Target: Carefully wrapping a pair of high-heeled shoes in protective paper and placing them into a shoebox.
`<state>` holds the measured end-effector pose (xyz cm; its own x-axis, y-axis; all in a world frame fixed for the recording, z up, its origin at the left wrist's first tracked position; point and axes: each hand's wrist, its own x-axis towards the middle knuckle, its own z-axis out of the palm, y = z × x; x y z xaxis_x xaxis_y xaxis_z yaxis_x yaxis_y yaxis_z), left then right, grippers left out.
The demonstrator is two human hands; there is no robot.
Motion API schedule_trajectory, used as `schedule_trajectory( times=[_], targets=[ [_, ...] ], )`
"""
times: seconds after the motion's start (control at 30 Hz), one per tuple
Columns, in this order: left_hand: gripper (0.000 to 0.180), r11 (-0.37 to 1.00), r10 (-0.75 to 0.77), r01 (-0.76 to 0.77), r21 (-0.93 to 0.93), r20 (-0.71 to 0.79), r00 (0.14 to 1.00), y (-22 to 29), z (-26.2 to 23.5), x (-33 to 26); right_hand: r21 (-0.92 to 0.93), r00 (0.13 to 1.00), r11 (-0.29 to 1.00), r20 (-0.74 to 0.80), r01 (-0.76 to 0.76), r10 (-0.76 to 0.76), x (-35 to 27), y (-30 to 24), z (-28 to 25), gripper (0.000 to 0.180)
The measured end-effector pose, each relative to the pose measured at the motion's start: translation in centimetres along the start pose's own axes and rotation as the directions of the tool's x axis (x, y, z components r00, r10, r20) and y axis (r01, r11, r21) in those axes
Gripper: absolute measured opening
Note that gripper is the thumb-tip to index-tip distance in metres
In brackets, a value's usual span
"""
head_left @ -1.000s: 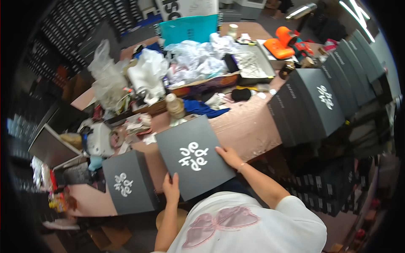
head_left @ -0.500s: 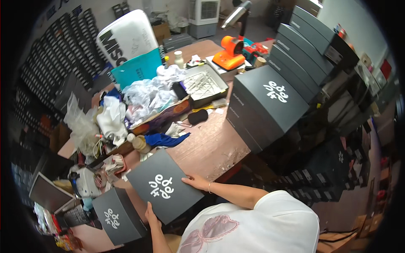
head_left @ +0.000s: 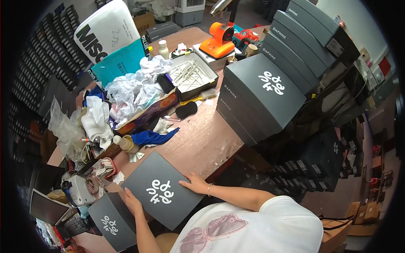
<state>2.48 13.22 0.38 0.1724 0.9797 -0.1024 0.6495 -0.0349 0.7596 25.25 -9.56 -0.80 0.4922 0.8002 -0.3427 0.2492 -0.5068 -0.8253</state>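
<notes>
In front of me a dark grey shoebox [head_left: 162,179] with a white motif on its lid lies at the table's near edge, turned askew. My left hand [head_left: 133,203] presses along its left side, fingers extended upward against the edge. Against the right edge, my right hand [head_left: 193,184] grips the lid with its thumb and fingers; part of the fingers is hidden. A second grey shoebox [head_left: 112,221] with the same motif stands just left of my left hand.
Stacked grey shoeboxes [head_left: 263,92] rise at the right of the table [head_left: 202,143]. Crumpled white paper [head_left: 130,90], an open tray of white sticks [head_left: 192,76], a blue cloth [head_left: 156,137] and an orange device [head_left: 217,40] lie farther back. A monitor [head_left: 48,206] stands at left.
My left hand has slid up along the shoebox's left side. My right hand stays at the right edge. The head view has shifted slightly, moving the whole scene a little leftward.
</notes>
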Motion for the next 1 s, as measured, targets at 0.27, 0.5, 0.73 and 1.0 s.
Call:
schedule_trajectory(
  times=[0.27, 0.5, 0.73, 1.0],
  targets=[
    [0.066, 0.990, -0.122, 0.127, 0.058, -0.082, 0.989, 0.7, -0.4, -0.4, 0.225, 0.993, 0.972, 0.102, -0.075, 0.053, 1.3, -1.1, -0.6, 0.069],
    [0.066, 0.961, -0.253, 0.251, -0.117, 0.000, 0.968, 1.2, -1.4, -0.7, 0.596, 0.948, 0.741, 0.250, -0.310, 0.196, 1.5, -2.2, -1.1, 0.065],
    [0.065, 0.979, -0.168, 0.162, -0.120, -0.038, 0.985, -2.5, 1.8, -0.3, 0.192, 0.999, 0.980, 0.040, -0.041, 0.034, 1.7, -1.5, 0.1, 0.049],
    [0.077, 0.393, -0.206, 0.542, -0.743, 0.503, 0.839, -7.1, 2.6, -9.6, 0.334, 0.965, 0.941, 0.223, 0.060, -0.140, -0.8, 1.5, -0.5, 0.051]
  ],
)
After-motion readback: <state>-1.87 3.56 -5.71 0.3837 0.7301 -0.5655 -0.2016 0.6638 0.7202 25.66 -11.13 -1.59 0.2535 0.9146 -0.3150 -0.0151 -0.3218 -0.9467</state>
